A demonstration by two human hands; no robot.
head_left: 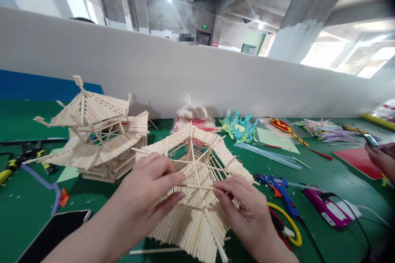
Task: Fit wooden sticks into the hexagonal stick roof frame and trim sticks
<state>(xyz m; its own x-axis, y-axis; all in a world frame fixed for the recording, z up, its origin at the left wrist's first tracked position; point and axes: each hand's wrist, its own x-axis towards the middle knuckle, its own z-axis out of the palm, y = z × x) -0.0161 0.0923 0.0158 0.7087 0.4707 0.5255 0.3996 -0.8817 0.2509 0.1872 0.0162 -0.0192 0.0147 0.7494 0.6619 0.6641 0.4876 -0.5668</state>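
Observation:
A hexagonal roof frame (197, 160) of thin wooden sticks lies on the green table (324, 172) in front of me. My left hand (148, 191) and my right hand (243, 209) each pinch one end of a single thin stick (199, 187) held across the frame's middle. Both hands rest on the frame's near side, fingers closed. A finished two-tier stick pavilion (92, 131) stands to the left, behind my left hand.
A blue glue gun (279, 189), a yellow loop (288, 224) and a pink device (324, 207) lie to the right. A phone (52, 234) lies near left. Paper flowers (240, 127), glue sticks (268, 154) and stick packs (194, 121) sit behind. Another person's hand (381, 158) is far right.

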